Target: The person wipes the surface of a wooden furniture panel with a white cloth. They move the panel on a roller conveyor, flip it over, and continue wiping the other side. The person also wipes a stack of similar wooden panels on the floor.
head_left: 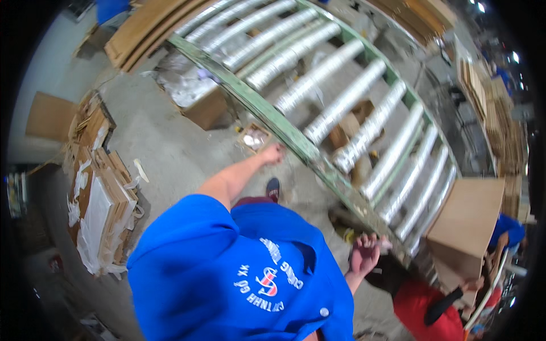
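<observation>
My left hand (273, 153) hangs beside the green side rail (284, 126) of a roller conveyor, its fingers curled in, with nothing showing in them. It seems apart from the rail. Lower right, my right hand (364, 257) is near the conveyor's nearer end, palm partly turned up and fingers bent closed. Something small and pale (384, 245) shows at its fingertips, too blurred to name. Shiny metal rollers (318, 71) run across the green frame, and no workpiece lies on those nearest my hands.
A cardboard box (463, 227) stands at the conveyor's right end, near a person in red (424, 312). Wrapped stacked boards (105, 221) stand at left. On the floor are an open carton (207, 108) and a small tray (254, 138). More boards (142, 34) lie at upper left.
</observation>
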